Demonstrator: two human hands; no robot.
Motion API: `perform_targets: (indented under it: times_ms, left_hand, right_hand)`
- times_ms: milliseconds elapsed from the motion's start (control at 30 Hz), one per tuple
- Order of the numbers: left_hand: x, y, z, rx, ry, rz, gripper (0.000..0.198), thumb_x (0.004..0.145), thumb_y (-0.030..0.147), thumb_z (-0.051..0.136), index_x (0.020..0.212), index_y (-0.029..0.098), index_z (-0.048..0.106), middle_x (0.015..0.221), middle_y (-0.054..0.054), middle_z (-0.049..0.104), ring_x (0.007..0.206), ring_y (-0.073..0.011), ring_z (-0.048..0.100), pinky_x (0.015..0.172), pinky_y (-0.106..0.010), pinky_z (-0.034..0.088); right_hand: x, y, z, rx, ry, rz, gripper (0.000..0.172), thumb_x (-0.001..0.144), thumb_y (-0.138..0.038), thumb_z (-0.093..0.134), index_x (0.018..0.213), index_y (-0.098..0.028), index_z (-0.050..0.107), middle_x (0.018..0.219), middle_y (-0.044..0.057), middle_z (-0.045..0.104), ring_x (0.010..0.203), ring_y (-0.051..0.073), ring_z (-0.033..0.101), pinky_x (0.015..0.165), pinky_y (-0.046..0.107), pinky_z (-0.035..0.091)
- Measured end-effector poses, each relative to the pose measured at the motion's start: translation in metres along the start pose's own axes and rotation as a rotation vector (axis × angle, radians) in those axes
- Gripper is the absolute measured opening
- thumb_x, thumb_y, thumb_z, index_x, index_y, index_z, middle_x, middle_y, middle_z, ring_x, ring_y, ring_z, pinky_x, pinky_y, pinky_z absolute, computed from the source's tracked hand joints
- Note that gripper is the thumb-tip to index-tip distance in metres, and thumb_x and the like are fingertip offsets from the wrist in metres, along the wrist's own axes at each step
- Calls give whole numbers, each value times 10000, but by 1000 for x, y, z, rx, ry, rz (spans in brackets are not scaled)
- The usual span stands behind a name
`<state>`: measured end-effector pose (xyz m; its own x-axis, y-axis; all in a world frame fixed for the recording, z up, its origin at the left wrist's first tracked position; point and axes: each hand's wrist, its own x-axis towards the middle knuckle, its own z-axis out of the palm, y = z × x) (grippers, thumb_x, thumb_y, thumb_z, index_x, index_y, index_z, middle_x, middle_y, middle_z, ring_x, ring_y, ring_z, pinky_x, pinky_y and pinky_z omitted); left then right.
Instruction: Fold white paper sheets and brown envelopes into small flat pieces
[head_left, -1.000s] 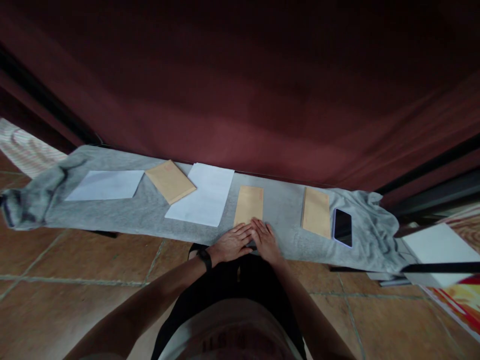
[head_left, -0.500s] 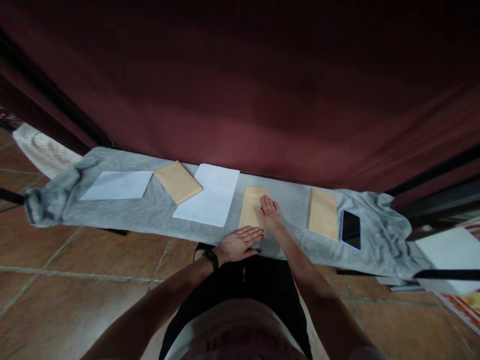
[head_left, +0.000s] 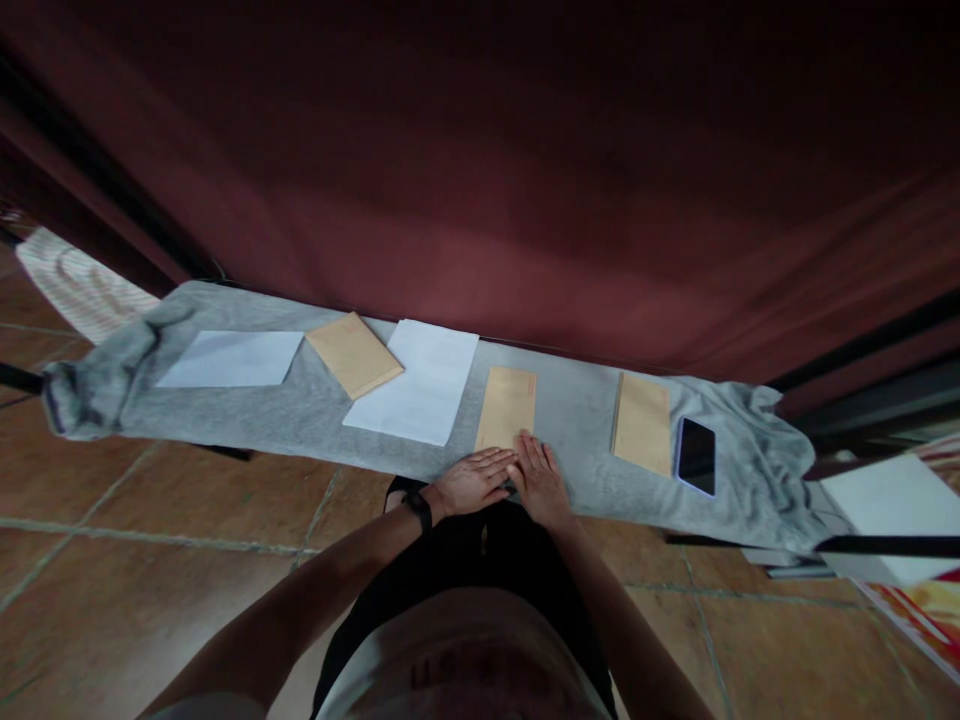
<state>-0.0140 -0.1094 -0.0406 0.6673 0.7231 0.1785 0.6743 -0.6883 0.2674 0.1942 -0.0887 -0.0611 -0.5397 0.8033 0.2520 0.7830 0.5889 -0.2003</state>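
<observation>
A tan paper envelope [head_left: 508, 405] lies flat on the grey cloth in front of me, its near end covered by my fingers. My left hand [head_left: 474, 482] rests flat over its lower left corner, fingers stretched out. Beside it, my right hand [head_left: 541, 480] lies flat with its fingertips on the envelope's lower right part. The two hands touch or nearly touch at the fingertips. Neither hand grips anything.
White paper sheets [head_left: 435, 385] lie left of my hands, partly under another tan envelope [head_left: 352, 352]. Farther left is a white sheet [head_left: 232, 358]. To the right are a stack of tan envelopes [head_left: 643, 425] and a phone [head_left: 697, 455], all on the grey cloth [head_left: 577, 400].
My right hand has slid down the envelope toward me, uncovering its upper part and coming beside my left hand. The left hand stays at the near edge.
</observation>
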Motion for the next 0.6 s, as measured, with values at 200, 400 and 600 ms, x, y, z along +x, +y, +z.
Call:
perform_targets:
  times_ms: [200,400,600]
  left_hand:
    - [-12,10,7,69,81,-81,564,1044,403,437,1533,130,369,1601,-142,386,1512,-233,307,1252,-420,288]
    - [-30,10,3,126,127,-146,578,1031,377,469,1531,109,358,1593,-162,392,1508,-241,310,1255,-419,279]
    - [-32,12,7,178,121,-167,604,999,315,489,1536,80,342,1590,-185,383,1511,-261,301,1253,-441,277]
  right_hand:
    - [-18,-1,-6,-11,5,1,609,1061,-418,356,1594,-135,277,1612,147,357,1498,262,343,1236,490,246]
    - [-28,-10,-6,-26,72,85,608,1066,-433,344,1570,-93,328,1591,184,393,1488,286,355,1219,504,264]
    - [-19,-50,3,-7,88,112,597,1077,-412,288,1527,-32,386,1568,210,424,1489,292,343,1204,497,293]
